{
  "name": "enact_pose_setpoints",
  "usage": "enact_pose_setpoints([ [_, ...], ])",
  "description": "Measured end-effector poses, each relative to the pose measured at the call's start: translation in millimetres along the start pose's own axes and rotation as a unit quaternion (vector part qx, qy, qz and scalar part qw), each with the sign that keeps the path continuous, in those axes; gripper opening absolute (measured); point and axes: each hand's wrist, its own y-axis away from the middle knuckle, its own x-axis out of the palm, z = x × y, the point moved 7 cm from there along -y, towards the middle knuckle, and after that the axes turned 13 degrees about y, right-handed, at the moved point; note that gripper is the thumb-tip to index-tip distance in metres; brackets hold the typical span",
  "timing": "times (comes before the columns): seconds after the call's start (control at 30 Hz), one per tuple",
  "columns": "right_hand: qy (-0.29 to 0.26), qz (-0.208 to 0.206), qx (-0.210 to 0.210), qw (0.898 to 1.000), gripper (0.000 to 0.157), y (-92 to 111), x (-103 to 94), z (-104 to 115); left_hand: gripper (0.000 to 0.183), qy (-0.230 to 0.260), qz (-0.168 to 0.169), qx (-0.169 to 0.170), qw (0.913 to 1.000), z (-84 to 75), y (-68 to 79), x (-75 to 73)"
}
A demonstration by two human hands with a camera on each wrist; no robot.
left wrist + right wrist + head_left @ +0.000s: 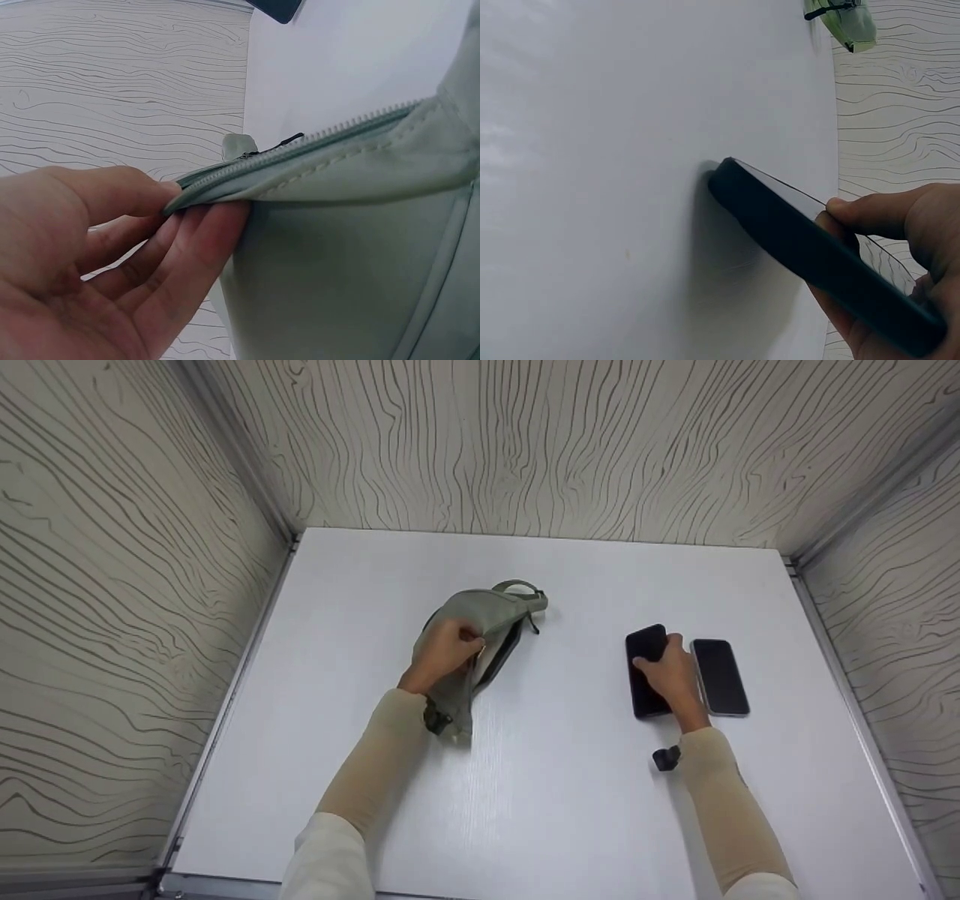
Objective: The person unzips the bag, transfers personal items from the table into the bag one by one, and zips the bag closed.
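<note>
A sage-green fabric bag (476, 606) lies on the white table, its zipped mouth gaping toward the right. My left hand (442, 649) pinches the edge of that mouth; in the left wrist view the thumb and fingers hold the cloth beside the zipper (330, 144). Farther right, my right hand (673, 673) grips a black smartphone (645, 645) by its sides, thumb over the screen. The right wrist view shows this phone tilted, one end close to the tabletop. A second smartphone (720, 675) lies flat just right of that hand.
The white tabletop (555, 787) has wood-grain patterned panels (495, 450) at the back and both sides. Along its left and right edges run metal rails. The bag's strap loop (517, 585) sticks out at its far end.
</note>
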Motion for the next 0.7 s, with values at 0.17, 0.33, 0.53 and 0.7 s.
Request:
enact_pose_setpoints([
  [0.17, -0.001, 0.001, -0.006, 1.0, 0.081, 0.3, 0.8, 1.5, 0.014, -0.005, 0.005, -0.004, 1.0, -0.5, -0.4, 0.3],
  [0.33, -0.009, 0.001, -0.003, 1.0, 0.082, 2.1, -0.9, 3.2, 0.014, -0.01, 0.001, -0.005, 0.9999, -0.3, -1.0, -0.2],
  [0.53, -0.015, 0.005, 0.001, 1.0, 0.083, 2.8, -1.8, 5.0, 0.014, -0.013, 0.002, -0.006, 0.9999, 0.0, -1.0, 0.0],
  [0.7, -0.02, 0.003, -0.003, 1.0, 0.083, 2.7, -2.0, 7.9, 0.015, -0.011, 0.0, -0.002, 0.9999, -0.8, -0.5, -0.4],
])
